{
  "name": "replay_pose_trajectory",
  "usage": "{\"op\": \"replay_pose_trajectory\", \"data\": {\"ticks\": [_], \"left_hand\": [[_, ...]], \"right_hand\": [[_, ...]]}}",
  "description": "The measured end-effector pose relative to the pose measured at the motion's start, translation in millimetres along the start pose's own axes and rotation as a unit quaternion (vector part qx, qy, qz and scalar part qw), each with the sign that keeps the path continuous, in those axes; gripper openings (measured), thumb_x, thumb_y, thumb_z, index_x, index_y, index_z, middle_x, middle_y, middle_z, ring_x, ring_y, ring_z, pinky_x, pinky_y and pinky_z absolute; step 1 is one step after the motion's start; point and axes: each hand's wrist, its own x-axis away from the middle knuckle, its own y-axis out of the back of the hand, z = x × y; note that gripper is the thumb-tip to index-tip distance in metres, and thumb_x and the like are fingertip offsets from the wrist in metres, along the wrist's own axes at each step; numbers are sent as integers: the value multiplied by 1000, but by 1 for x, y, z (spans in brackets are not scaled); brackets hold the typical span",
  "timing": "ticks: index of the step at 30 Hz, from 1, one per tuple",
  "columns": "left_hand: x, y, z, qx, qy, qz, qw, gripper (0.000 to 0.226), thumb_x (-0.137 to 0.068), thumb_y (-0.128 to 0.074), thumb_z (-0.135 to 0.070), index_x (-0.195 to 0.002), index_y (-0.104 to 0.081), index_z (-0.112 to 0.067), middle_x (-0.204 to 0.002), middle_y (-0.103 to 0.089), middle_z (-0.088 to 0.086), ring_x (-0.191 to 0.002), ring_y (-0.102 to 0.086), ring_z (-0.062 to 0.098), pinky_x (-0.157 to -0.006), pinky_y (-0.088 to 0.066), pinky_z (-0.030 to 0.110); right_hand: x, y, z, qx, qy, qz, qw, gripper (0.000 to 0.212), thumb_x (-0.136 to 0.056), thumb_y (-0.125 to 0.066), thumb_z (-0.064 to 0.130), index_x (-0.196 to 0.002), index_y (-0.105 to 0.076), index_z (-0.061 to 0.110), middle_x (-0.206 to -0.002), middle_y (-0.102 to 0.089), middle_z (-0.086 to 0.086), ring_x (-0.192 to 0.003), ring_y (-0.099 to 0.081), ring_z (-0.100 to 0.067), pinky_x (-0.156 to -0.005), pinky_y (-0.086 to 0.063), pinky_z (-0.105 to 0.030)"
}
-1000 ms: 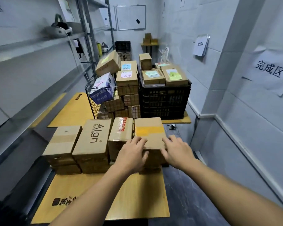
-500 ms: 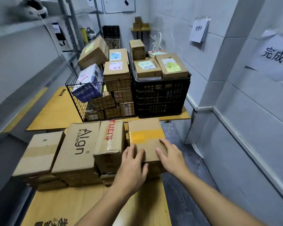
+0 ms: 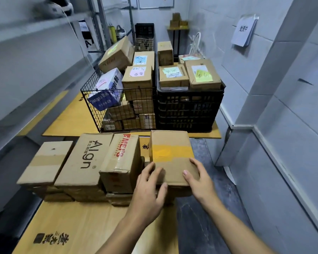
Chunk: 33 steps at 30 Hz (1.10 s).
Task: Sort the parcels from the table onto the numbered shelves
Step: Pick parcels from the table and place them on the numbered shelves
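Both hands are on the taped box (image 3: 171, 149), a brown carton with a yellow strip across its top, which sits at the 3 o'clock end of the row of boxes on the near table (image 3: 77, 228). The left hand (image 3: 149, 187) grips its 7 o'clock corner, fingers curled over the top and thumb against the front face. The right hand (image 3: 200, 180) grips the 5 o'clock corner, thumb lying on top; its fingers seem to wrap down the side, though they are hidden. Another carton lies under it, and I cannot tell whether the taped box is touching it. At its 9 o'clock stand the red-lettered box (image 3: 121, 154), the Align box (image 3: 86, 160) and the plain box (image 3: 48, 160). At 12 o'clock, on the far table, a wire basket (image 3: 92, 99) and a black crate (image 3: 189, 110) hold labelled parcels. The shelves (image 3: 35, 24) run along at 10 o'clock.
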Motion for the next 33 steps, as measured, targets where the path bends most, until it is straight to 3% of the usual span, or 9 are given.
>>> {"op": "replay_pose_trajectory", "data": {"ticks": [4, 9, 11, 14, 17, 20, 23, 28, 33], "left_hand": [[-7, -5, -12, 86, 29, -83, 992, 49, -91, -52, -38, -137, -52, -23, -141, -42, -11, -130, -37, -3, -107, -30, 12], [-13, -17, -17, 173, 106, -100, 974, 44, -93, -53, -40, -136, -51, -27, -135, -48, -9, -114, -43, -21, -88, -32, -3], [-14, -25, -19, 224, 141, -66, 962, 45, -94, -54, -44, -138, -46, -35, -137, -48, -10, -116, -45, -17, -93, -36, 5], [-10, -40, -25, 350, 182, -32, 918, 46, -80, -56, -65, -125, -45, -60, -142, -48, -14, -130, -48, 10, -109, -40, 38], [-4, -56, -34, 387, 177, -63, 903, 49, -76, -60, -70, -122, -45, -63, -136, -47, -25, -130, -47, 10, -110, -41, 45], [1, -62, -45, 353, 156, -89, 918, 55, -86, -59, -58, -136, -41, -46, -131, -45, -32, -129, -46, 4, -110, -41, 40], [5, -62, -52, 280, 134, -96, 946, 57, -87, -59, -54, -139, -37, -45, -127, -42, -38, -128, -47, 3, -105, -44, 33], [9, -69, -69, 145, 84, -120, 979, 60, -91, -63, -39, -144, -37, -37, -134, -46, -19, -124, -43, -1, -93, -31, 2], [13, -72, -73, 111, 27, -106, 988, 61, -91, -60, -46, -147, -35, -38, -138, -46, -15, -127, -42, -4, -100, -41, 20]], "right_hand": [[-3, 22, -7, -66, 1, -20, 998, 43, -96, -63, 34, -137, -48, 38, -133, -55, 6, -119, -54, -15, -85, -45, -21], [0, 45, -14, -179, -6, -9, 984, 36, -92, -65, 41, -121, -53, 58, -134, -55, 11, -123, -55, -15, -102, -51, -46], [3, 51, -16, -212, -12, 12, 977, 41, -82, -67, 52, -120, -54, 61, -137, -54, 6, -124, -56, -19, -102, -50, -53], [7, 59, -24, -245, -28, 42, 968, 53, -75, -68, 58, -125, -53, 59, -141, -51, 1, -126, -54, -28, -100, -49, -61], [15, 69, -29, -210, -17, 67, 975, 43, -85, -62, 54, -126, -52, 62, -141, -49, 5, -126, -53, -27, -101, -49, -58], [17, 78, -33, -79, 16, 72, 994, 38, -103, -51, 33, -123, -50, 65, -139, -48, 7, -127, -49, -15, -108, -44, -39], [15, 90, -31, 11, 45, 49, 998, 34, -102, -54, 31, -132, -54, 46, -140, -47, 2, -133, -44, -15, -105, -34, -27], [15, 89, -22, -96, 0, 80, 992, 66, -78, -55, 78, -135, -52, 46, -130, -63, 9, -120, -60, -12, -103, -49, -46], [21, 86, -16, -131, 13, 51, 990, 68, -65, -67, 79, -126, -42, 60, -119, -65, 16, -113, -63, -11, -95, -54, -49]]}}
